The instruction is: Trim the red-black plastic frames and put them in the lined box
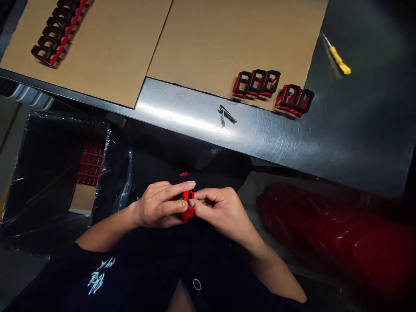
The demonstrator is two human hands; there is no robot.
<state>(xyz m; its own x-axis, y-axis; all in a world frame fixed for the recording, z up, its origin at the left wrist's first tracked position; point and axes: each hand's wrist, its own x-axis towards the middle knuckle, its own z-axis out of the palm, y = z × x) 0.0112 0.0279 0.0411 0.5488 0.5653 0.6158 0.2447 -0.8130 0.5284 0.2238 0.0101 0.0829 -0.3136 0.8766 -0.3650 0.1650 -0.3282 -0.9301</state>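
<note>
Above my lap, my left hand [159, 206] grips a small red and black plastic part [187, 213] from its left side, the fingers lying across it. From the right, my right hand [225, 210] pinches the edge of the same part between thumb and fingers. Much of the part is hidden by the fingers. A small red piece [184, 174] shows against the dark cloth just beyond my hands. Similar red and black frames stand on the table edge, a group of three [257, 84] and a pair [294, 100].
Cardboard sheets [107, 56] cover part of the metal table [182, 102]. A nail clipper [229, 114] and a yellow-handled tool [339, 60] lie there. A row of frames [53, 34] stands far left. Below are a black-lined box [42, 173] with red parts and a red plastic bag [341, 234].
</note>
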